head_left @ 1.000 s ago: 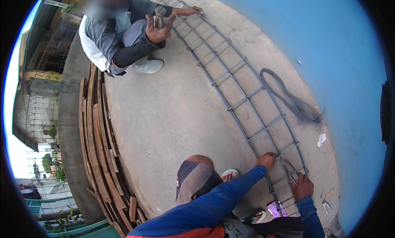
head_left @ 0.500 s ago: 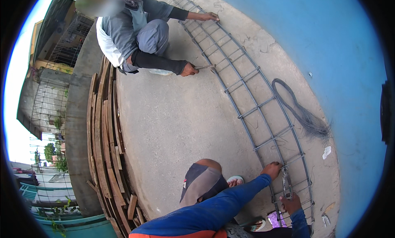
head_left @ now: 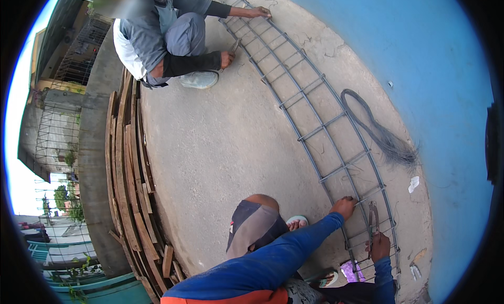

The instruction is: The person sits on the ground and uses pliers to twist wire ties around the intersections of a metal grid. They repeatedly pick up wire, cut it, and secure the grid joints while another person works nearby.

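Observation:
A long rebar cage [head_left: 325, 124] of dark steel bars and crosswise stirrups lies along the concrete ground. My left hand [head_left: 344, 207] is closed at its near part, fingers gripping where a stirrup crosses a long bar; any wire in them is too small to make out. My right hand [head_left: 379, 246] is wrapped round the handles of worn pliers [head_left: 374, 218]. Their head points away from me, over the cage and just right of my left hand, apart from it.
Across the cage squats a co-worker [head_left: 152, 38], one hand on the bars, the other holding a hand tool [head_left: 235, 45]. A tie-wire bundle [head_left: 380, 133] lies beside the cage, near a blue wall [head_left: 420, 67]. Wooden planks [head_left: 128, 172] are stacked left. A purple wrapper [head_left: 348, 271] lies near my foot.
My pliers have moved away from the bar crossing, to the right of my left hand. The co-worker's tool hand has drawn back from the cage. The whole view has shifted slightly.

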Motion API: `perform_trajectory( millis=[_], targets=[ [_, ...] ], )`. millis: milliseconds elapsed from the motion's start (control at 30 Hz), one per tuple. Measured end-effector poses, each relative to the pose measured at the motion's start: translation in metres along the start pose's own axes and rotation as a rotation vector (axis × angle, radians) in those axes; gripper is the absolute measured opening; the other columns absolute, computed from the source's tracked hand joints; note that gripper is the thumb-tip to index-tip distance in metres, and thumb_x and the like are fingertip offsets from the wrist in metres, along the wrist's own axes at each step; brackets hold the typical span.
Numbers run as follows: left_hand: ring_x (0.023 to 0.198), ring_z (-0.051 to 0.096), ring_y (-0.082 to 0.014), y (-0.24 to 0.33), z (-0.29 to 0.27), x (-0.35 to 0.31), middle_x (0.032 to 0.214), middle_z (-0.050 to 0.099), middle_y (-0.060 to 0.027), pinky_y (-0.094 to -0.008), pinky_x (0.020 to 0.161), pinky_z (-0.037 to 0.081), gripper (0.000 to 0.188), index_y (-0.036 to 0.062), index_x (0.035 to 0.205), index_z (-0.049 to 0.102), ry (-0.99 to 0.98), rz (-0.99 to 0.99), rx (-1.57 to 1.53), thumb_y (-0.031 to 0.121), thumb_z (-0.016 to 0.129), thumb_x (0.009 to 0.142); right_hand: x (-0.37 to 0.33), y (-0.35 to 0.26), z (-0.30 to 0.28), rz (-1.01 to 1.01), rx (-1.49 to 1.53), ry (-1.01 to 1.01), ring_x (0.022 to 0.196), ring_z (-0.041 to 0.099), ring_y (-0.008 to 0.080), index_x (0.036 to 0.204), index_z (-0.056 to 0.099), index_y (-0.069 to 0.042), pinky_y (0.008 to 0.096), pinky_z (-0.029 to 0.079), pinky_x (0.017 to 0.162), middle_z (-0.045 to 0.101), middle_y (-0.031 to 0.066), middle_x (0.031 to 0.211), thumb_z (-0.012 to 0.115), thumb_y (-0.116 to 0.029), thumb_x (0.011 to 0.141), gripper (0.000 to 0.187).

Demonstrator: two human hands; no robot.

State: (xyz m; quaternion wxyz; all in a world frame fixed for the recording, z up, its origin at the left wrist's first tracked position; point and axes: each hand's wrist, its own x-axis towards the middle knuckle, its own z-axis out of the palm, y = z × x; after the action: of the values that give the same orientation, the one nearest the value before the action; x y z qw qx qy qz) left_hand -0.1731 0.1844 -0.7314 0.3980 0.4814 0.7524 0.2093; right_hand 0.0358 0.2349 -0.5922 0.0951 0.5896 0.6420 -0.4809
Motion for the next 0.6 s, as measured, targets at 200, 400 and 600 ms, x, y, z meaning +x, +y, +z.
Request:
perform_trajectory(
  millis=[200, 400, 600],
  targets=[
    [0.093, 0.064, -0.0391, -0.001, 0.000, 0.000, 0.101, 0.064, -0.0207, -0.0462, 0.083, 0.053, 0.022, 0.0051, 0.103, 0.063, 0.026, 0.033, 0.008, 0.009, 0.057, 0.082, 0.001, 0.023, 0.003, -0.080, 0.152, 0.053, 0.053, 0.061, 0.0195, 0.108, 0.062, 0.005, 0.0331, 0.048, 0.045, 0.058, 0.0133, 0.075, 0.052, -0.022, 0.096, 0.031],
    [0.095, 0.063, -0.0384, 0.000, -0.001, 0.000, 0.102, 0.063, -0.0207, -0.0459, 0.084, 0.052, 0.023, 0.0061, 0.104, 0.064, -0.001, 0.001, 0.006, 0.009, 0.057, 0.083, 0.009, 0.041, 0.007, -0.137, -0.004, 0.116, 0.081, 0.064, 0.0308, 0.118, 0.061, 0.003, 0.0403, 0.051, 0.069, 0.062, 0.0222, 0.091, 0.053, -0.011, 0.092, 0.031],
    [0.095, 0.063, -0.0390, 0.000, -0.001, 0.000, 0.102, 0.064, -0.0201, -0.0461, 0.084, 0.052, 0.022, 0.0060, 0.104, 0.064, -0.010, -0.004, 0.000, 0.009, 0.057, 0.083, 0.017, 0.046, -0.004, -0.217, -0.150, 0.136, 0.103, 0.062, 0.0411, 0.119, 0.061, 0.004, 0.0439, 0.047, 0.092, 0.065, 0.0267, 0.109, 0.054, -0.009, 0.090, 0.033]
  ],
)
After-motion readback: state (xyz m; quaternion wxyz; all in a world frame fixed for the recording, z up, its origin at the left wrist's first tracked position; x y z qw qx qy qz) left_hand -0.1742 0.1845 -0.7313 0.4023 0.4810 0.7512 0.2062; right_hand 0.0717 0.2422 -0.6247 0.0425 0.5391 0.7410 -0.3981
